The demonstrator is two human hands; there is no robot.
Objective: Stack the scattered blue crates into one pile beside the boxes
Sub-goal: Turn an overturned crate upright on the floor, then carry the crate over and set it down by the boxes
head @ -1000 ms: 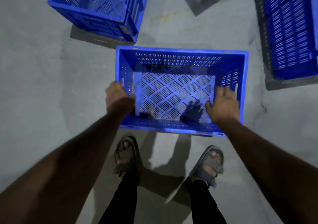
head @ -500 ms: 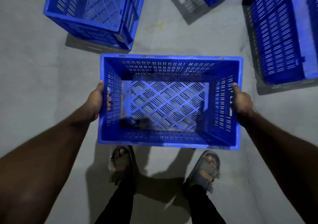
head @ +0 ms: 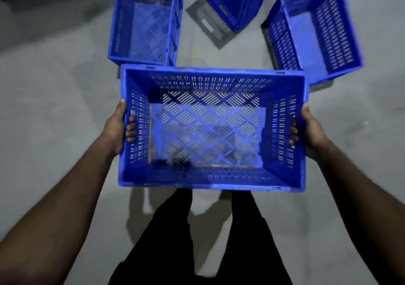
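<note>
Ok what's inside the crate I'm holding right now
The held crate looks empty: only its slotted floor shows, with grey concrete floor visible through the slots. Fingertips of the left hand and right hand poke through the side handles. The feet below are covered.

No text, label, brand, number or sign can be read anywhere. The held blue crate [head: 211, 129] and the other crates on the floor show only plain slotted plastic, and motion blur softens their surfaces.
</note>
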